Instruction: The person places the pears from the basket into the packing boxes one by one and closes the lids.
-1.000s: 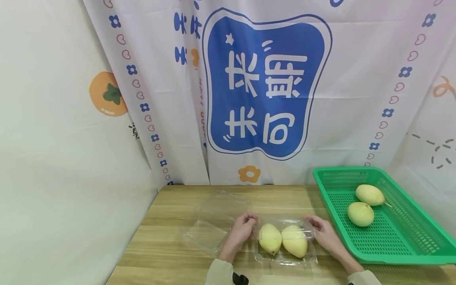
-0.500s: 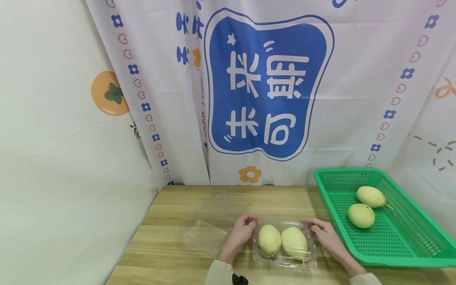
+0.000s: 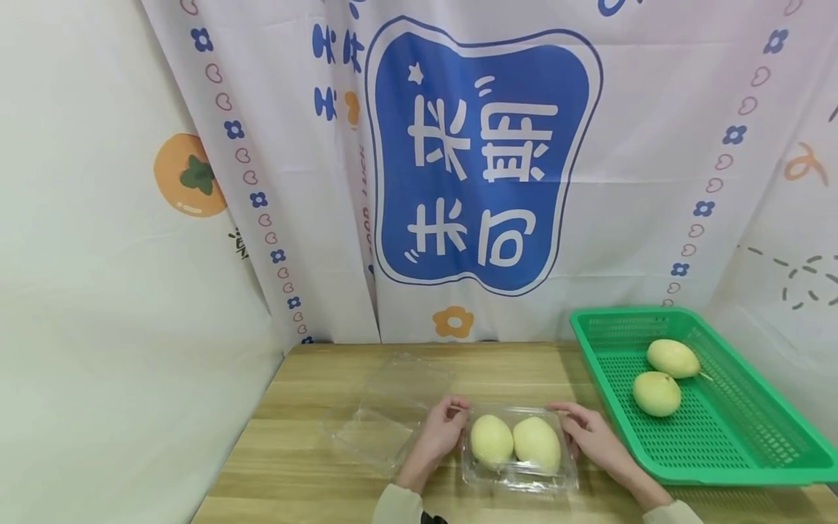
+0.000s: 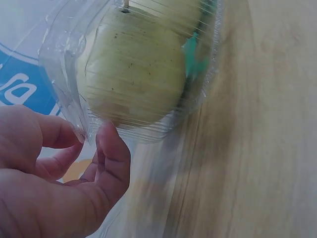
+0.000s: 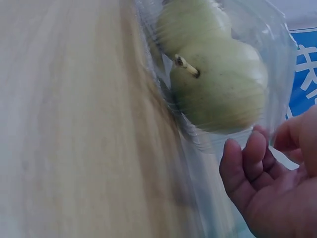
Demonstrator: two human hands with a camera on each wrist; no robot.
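Observation:
A clear plastic clamshell box (image 3: 466, 473) sits on the wooden table in front of me, its lid lying over two pale yellow pears (image 3: 492, 442). At its far left corner my left hand (image 3: 444, 428) pinches the rim between thumb and fingers, as the left wrist view shows at the box's edge (image 4: 74, 106). My right hand (image 3: 591, 431) pinches the far right corner the same way. A pear with a short stem (image 5: 218, 89) shows through the plastic in the right wrist view.
A second clear plastic box (image 3: 376, 429) stands open behind my left hand. To the right is a green basket (image 3: 753, 462) with two more pears (image 3: 657, 394) in it. A printed curtain (image 3: 314, 218) hangs along the table's back edge.
The lid's free edge has come down toward me over the two pears. My right hand has shifted slightly left along the rim; my left hand stays at its corner.

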